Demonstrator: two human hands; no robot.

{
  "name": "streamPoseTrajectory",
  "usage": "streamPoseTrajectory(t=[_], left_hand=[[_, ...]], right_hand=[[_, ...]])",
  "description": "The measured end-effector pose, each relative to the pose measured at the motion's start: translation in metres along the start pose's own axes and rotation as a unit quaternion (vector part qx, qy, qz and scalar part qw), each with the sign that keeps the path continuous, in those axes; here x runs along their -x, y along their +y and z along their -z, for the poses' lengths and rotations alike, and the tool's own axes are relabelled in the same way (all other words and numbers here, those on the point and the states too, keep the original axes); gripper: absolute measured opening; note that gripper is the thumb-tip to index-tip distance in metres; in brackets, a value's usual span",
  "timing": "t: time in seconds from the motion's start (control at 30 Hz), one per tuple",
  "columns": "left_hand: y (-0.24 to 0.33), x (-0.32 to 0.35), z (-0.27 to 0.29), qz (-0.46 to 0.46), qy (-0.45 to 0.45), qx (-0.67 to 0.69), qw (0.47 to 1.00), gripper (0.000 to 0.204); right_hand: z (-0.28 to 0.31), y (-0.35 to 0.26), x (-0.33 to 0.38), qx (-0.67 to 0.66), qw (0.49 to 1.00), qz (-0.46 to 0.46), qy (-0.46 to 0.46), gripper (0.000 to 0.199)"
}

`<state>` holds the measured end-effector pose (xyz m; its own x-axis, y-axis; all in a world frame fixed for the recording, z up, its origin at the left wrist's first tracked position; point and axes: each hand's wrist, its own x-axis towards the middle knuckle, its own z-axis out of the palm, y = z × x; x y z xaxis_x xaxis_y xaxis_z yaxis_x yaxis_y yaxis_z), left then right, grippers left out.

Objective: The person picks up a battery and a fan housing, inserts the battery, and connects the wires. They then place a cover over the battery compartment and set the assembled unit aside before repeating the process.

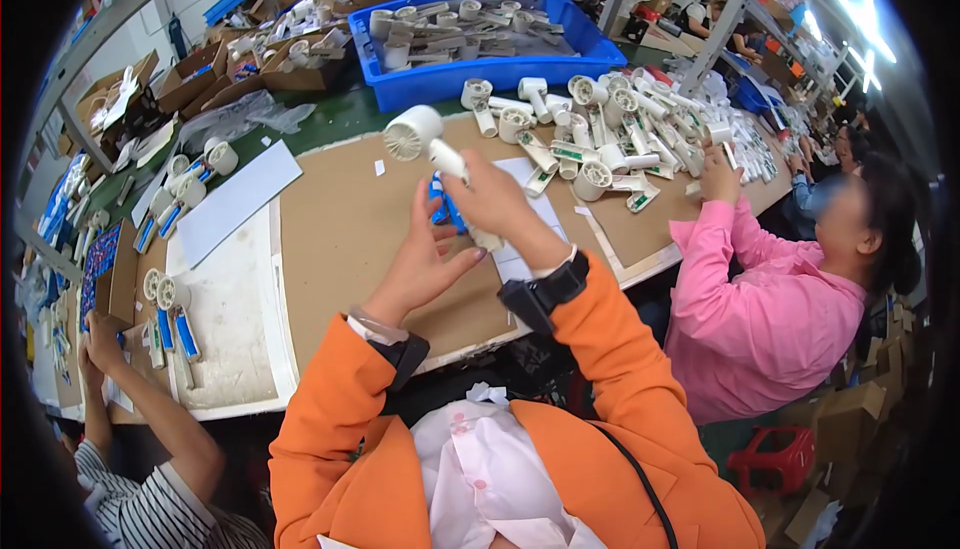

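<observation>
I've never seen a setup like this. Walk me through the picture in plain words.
There is no machine here, just a person's two bare hands. The single picture comes from a wide fisheye camera on that person's head, looking down, so straight edges bend near the rim.

The right hand grips a white round-headed device, with a blue part showing by its handle. The left hand is open close beside it; I can't tell whether it touches.

Below lies a brown board, with a pile of white parts toward the right and a blue tub of more parts beyond.
</observation>
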<state>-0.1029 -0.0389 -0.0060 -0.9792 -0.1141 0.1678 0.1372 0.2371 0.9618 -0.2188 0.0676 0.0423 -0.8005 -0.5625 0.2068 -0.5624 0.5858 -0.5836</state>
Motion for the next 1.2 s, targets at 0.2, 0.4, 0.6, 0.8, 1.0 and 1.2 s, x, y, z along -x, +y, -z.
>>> streamPoseTrajectory(t=[0.2,0.4,0.6,0.8,1.0,1.2], left_hand=[[-0.01,0.021,0.006,0.048,-0.041,0.049,0.997,0.117],[-0.028,0.042,0.017,0.085,-0.041,0.13,0.987,0.113],[-0.027,0.063,0.037,0.071,-0.061,0.037,0.995,0.105],[-0.019,0.083,0.055,0.027,0.003,-0.196,0.98,0.075],[-0.029,0.078,0.065,-0.028,0.072,-0.357,0.931,0.047],[-0.019,0.081,0.053,-0.057,0.051,-0.427,0.901,0.042]], right_hand=[[-0.049,-0.012,0.045,0.022,0.998,0.003,-0.059,0.032],[-0.061,-0.002,0.081,-0.028,0.987,0.135,-0.087,0.036],[-0.074,0.005,0.117,-0.137,0.972,0.173,-0.075,0.038],[-0.087,-0.002,0.141,0.02,0.994,0.101,0.041,0.041],[-0.068,-0.018,0.142,0.109,0.989,0.103,0.006,0.044],[-0.042,0.023,0.126,0.057,0.978,0.198,0.027,0.038]])
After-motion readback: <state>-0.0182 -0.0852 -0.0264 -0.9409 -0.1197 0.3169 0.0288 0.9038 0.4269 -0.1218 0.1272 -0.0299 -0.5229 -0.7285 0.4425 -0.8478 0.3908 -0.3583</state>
